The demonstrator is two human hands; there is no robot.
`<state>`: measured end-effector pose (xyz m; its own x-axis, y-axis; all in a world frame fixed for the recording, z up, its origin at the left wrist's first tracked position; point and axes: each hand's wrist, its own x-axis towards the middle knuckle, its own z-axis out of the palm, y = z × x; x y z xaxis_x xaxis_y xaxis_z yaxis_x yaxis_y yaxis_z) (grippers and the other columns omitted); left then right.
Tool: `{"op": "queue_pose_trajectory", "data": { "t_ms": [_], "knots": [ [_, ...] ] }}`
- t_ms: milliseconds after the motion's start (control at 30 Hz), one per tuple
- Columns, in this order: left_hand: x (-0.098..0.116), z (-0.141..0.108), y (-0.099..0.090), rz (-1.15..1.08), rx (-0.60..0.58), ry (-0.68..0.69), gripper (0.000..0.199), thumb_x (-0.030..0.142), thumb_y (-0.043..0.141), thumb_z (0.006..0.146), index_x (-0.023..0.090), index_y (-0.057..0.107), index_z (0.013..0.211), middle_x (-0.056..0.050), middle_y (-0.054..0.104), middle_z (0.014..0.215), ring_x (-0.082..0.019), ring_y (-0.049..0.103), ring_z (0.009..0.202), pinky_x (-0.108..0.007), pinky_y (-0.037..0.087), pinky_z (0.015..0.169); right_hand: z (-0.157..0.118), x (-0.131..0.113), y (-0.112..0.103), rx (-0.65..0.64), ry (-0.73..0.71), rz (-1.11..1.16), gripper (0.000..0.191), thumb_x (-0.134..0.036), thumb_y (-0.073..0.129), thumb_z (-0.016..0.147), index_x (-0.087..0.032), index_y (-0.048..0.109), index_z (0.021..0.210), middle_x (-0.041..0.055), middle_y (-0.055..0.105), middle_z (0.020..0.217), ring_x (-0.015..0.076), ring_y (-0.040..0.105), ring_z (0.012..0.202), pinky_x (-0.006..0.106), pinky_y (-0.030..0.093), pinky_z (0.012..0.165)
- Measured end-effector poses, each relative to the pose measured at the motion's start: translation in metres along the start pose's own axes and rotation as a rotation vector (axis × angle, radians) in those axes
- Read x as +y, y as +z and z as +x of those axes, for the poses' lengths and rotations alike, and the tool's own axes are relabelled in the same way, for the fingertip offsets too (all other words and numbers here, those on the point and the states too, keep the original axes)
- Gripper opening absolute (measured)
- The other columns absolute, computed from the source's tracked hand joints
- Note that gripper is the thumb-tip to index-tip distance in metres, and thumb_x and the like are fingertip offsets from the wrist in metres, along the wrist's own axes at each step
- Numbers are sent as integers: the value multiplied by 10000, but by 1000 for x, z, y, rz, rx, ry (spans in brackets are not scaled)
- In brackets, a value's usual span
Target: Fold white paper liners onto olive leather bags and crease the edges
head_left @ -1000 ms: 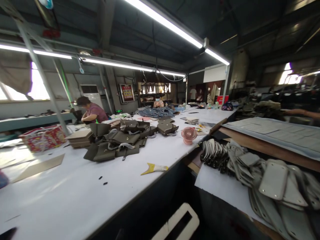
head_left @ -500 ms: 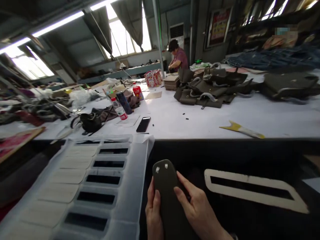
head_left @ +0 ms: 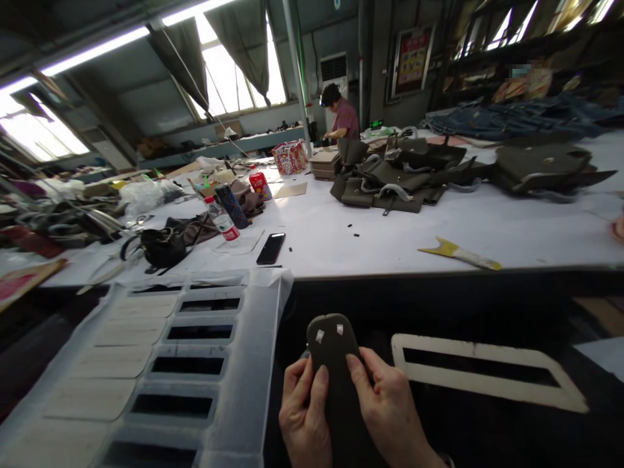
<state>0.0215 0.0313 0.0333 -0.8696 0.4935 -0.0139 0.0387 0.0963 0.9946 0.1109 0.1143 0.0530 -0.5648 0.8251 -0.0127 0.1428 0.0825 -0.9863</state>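
Dark panel (head_left: 334, 383), rounded at its far end and bearing two small pale patches (head_left: 340, 329), is held between left hand (head_left: 305, 413) and right hand (head_left: 390, 403), just short of the white surface (head_left: 312, 237); the fingers of both are clamped on its sides, thumbs on its face. A pale slotted frame (head_left: 487, 387) shows to the right, cloudy plastic (head_left: 246, 383) to the left

cannot see the lower end of the dark panel (head_left: 337, 390), cut off by the bottom edge, nor parts of left hand (head_left: 303, 413) and right hand (head_left: 390, 403) behind it; cannot read the blurred poster (head_left: 412, 62); cannot name the pinkish object (head_left: 619, 229) cropped by the right edge
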Motion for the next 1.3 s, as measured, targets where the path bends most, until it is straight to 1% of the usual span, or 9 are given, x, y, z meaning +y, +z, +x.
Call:
{"op": "queue_pose_trajectory", "data": {
  "t_ms": [133, 300, 467, 700, 800, 900, 1000, 1100, 1300],
  "knots": [
    [6, 4, 7, 29, -112, 39, 328, 475, 626, 887, 216, 722, 1064, -31, 600, 983, -181, 632, 910, -250, 503, 778, -3, 5, -9, 12, -11, -38, 377, -539, 489, 953, -197, 620, 864, 19, 645, 642, 139, 568, 505, 216, 429, 460],
    [16, 7, 13, 128, -177, 177, 287, 411, 581, 933, 232, 716, 1112, -25, 578, 908, -160, 606, 841, -259, 498, 767, 3, 6, -20, 78, -16, -97, 498, -564, 458, 946, -179, 607, 1226, 84, 738, 879, 191, 659, 603, 251, 532, 527],
    [21, 0, 21, 126, -194, 216, 296, 378, 487, 988, 261, 722, 1125, -25, 573, 892, -146, 593, 808, -256, 489, 747, 4, 2, -26, 159, -70, -194, 516, -569, 458, 938, -188, 671, 1214, 113, 747, 984, 237, 705, 797, 284, 586, 722],
    [14, 3, 28, -19, -197, 144, 375, 438, 443, 997, 257, 689, 1215, -56, 590, 1055, -185, 589, 990, -280, 487, 852, -7, 0, -30, 181, 157, 36, 610, -638, 567, 859, -171, 661, 1239, 30, 673, 629, 160, 546, 424, 233, 418, 363],
    [15, 18, 31, -120, -242, 185, 441, 495, 396, 1000, 289, 612, 1324, -52, 508, 1390, -234, 460, 1296, -331, 368, 1088, -11, 2, -31, 135, 188, 152, 655, -648, 599, 840, -145, 629, 1260, 48, 713, 734, 147, 564, 453, 231, 443, 398],
    [17, 28, 33, -245, -431, 102, 516, 546, 293, 1006, 252, 618, 1278, -77, 619, 1277, -251, 559, 1181, -369, 425, 1022, -10, 3, -40, 40, 199, 100, 650, -641, 564, 870, -155, 586, 1301, 83, 748, 870, 174, 641, 532, 241, 512, 457],
    [19, 27, 34, -334, -507, 58, 563, 613, 278, 980, 221, 630, 1182, -87, 676, 1105, -245, 631, 976, -366, 492, 876, 3, 5, -55, -19, 10, -175, 600, -578, 519, 923, -207, 523, 1395, 101, 744, 1047, 243, 725, 805, 318, 612, 684],
    [21, 21, 35, -293, -510, 120, 621, 677, 282, 948, 225, 634, 1186, -96, 651, 1171, -272, 600, 1072, -394, 448, 971, 21, 4, -65, 0, -369, -478, 500, -473, 526, 951, -267, 532, 1406, 90, 610, 1356, 298, 595, 1217, 469, 540, 987],
    [23, 18, 35, -273, -492, 189, 661, 713, 262, 928, 231, 655, 1153, -93, 654, 1160, -277, 583, 1105, -406, 423, 1012, 26, -1, -59, 91, -763, -580, 275, -194, 571, 945, -257, 671, 1194, 37, 678, 1245, 259, 561, 1249, 445, 537, 997]
  ]
}}
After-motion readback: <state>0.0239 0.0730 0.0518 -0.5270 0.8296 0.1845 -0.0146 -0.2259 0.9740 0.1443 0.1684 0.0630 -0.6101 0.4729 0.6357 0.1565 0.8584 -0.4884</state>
